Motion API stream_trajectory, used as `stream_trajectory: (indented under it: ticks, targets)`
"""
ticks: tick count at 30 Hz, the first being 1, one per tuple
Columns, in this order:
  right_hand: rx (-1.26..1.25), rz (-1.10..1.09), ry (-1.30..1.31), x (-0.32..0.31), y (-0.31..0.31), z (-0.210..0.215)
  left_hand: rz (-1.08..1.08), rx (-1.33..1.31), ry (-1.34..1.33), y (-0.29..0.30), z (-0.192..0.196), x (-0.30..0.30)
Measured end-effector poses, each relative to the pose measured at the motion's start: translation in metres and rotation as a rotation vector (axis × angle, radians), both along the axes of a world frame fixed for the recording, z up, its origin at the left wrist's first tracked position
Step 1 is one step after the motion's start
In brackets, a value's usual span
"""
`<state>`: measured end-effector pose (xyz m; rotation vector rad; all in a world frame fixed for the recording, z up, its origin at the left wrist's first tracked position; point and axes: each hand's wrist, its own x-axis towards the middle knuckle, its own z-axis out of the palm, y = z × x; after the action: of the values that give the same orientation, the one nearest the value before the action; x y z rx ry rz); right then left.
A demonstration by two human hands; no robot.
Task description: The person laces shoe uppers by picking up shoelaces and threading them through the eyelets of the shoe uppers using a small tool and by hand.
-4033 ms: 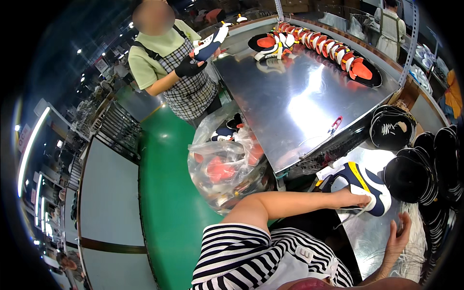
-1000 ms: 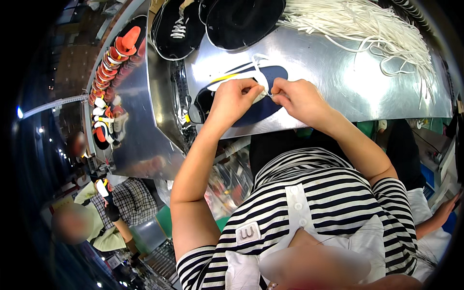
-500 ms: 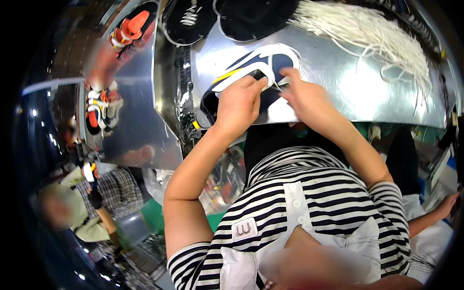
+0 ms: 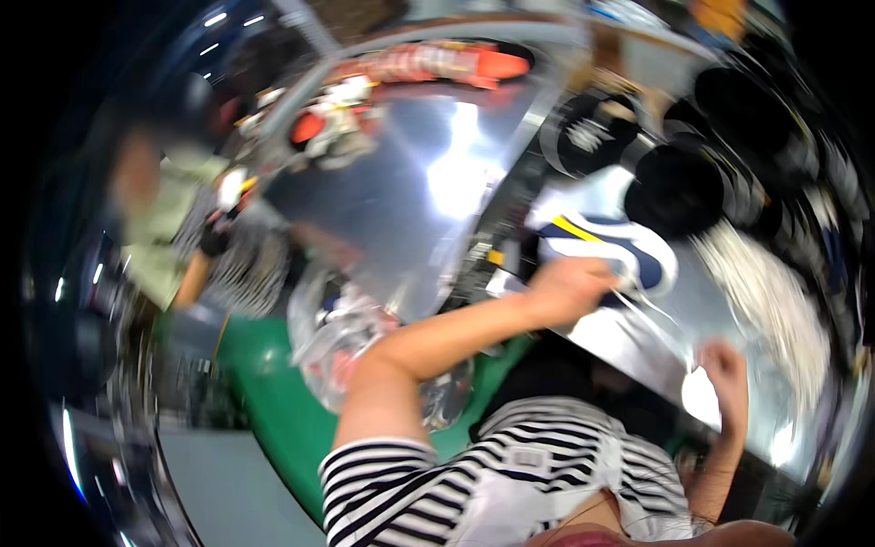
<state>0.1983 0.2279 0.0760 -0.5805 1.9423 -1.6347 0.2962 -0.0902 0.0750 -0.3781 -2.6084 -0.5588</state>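
Observation:
A dark blue shoe (image 4: 649, 266) with white trim and a yellow stripe lies on the metal table in front of me. My left hand (image 4: 576, 290) is closed on the near edge of this shoe, with the fingers curled over it. From the shoe a white shoelace (image 4: 654, 314) stretches out to the right. At its far end my right hand (image 4: 725, 366) is raised apart from the shoe, with the fingers pinched at the lace. Motion blurs the view, and my fingertips are not sharp.
A bundle of white laces (image 4: 766, 305) lies at the right. Black shoe pieces (image 4: 674, 187) stand behind the shoe. Another metal table (image 4: 392, 191) carries orange and white shoes (image 4: 333, 118). A clear plastic bag (image 4: 333, 342) hangs at my left, and a co-worker (image 4: 173, 228) sits beyond.
My right hand has moved from the shoe out to the right, drawing the lace along. My left hand stays at the shoe. The whole view has swung toward the left.

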Motion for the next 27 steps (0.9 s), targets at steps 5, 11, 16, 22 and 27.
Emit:
stream_trajectory:
  ticks: [5,11,16,22,27]
  targets:
    - [-0.039,-0.208,0.143,-0.003,0.009,-0.002,-0.198,0.088,0.058,0.041,0.0,-0.021]
    - [-0.129,-0.325,0.044,-0.028,-0.051,-0.034,-0.151,0.185,-0.178,0.039,0.001,-0.026]
    - [-0.135,-0.289,0.089,-0.017,-0.047,-0.035,-0.162,0.645,-1.133,0.022,-0.038,-0.056]
    - [0.078,-0.345,0.204,-0.003,-0.092,-0.011,0.173,0.983,-1.251,0.002,0.007,-0.045]
    - [0.072,-0.382,0.057,-0.006,-0.082,-0.022,0.176,0.847,-0.882,0.011,-0.015,-0.056]
